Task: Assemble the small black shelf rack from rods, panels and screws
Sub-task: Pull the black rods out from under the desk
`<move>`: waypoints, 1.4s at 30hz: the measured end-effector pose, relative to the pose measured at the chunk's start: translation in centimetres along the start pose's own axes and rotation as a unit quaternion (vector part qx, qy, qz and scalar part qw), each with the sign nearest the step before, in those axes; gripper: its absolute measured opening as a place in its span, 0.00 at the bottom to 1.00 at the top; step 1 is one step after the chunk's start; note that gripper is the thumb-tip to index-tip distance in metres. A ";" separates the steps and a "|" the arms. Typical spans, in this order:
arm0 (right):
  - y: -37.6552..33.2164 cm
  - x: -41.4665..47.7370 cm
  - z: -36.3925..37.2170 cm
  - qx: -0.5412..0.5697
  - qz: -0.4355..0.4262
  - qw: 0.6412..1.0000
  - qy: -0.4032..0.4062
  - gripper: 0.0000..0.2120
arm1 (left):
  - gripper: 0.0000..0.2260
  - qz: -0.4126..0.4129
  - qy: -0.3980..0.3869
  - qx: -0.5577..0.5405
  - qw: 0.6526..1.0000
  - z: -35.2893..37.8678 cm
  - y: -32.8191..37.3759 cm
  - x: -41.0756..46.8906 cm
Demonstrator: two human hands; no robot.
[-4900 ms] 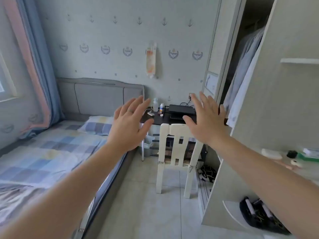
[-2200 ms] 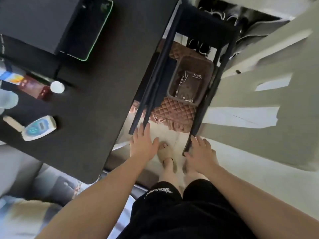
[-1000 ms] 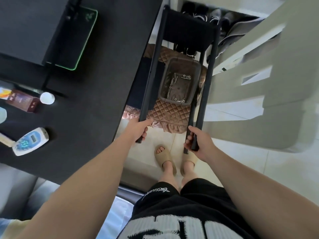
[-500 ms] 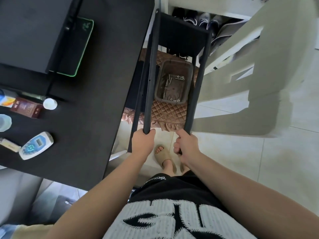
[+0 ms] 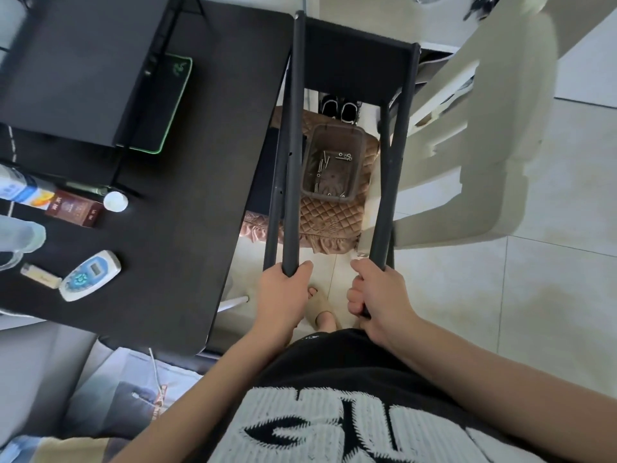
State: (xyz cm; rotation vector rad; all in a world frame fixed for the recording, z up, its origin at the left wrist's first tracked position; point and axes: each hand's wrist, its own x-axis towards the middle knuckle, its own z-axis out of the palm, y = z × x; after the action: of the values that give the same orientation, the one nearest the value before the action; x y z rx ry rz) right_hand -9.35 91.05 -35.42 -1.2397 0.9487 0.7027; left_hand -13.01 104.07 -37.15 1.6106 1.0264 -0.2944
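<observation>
Black rack (image 5: pixel 357 66) held; desk edge (image 5: pixel 247 145) just left.

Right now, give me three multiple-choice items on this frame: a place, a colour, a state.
1. Where does the screw tray sit? A) black desk B) brown quilted cushion C) floor tiles
2. What colour edges the mouse pad? A) red B) green C) white
3. Which hands grip the rods? A) both B) left only C) neither
1 B: the tray rests on the cushion. 2 B: a green line rims the pad. 3 A: left hand and right hand each curl round a rod.
</observation>
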 end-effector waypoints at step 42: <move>-9.4 -19.2 -14.2 -0.101 -0.369 0.824 -0.417 0.19 | 0.23 0.320 0.326 -0.242 0.856 5.4 6.5 -26.9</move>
State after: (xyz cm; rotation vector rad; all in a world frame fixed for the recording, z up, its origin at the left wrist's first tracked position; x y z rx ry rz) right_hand -13.00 76.24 -14.85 -1.1749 -0.3499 0.6144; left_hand -22.20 87.21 -16.52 1.4920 0.8767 0.9549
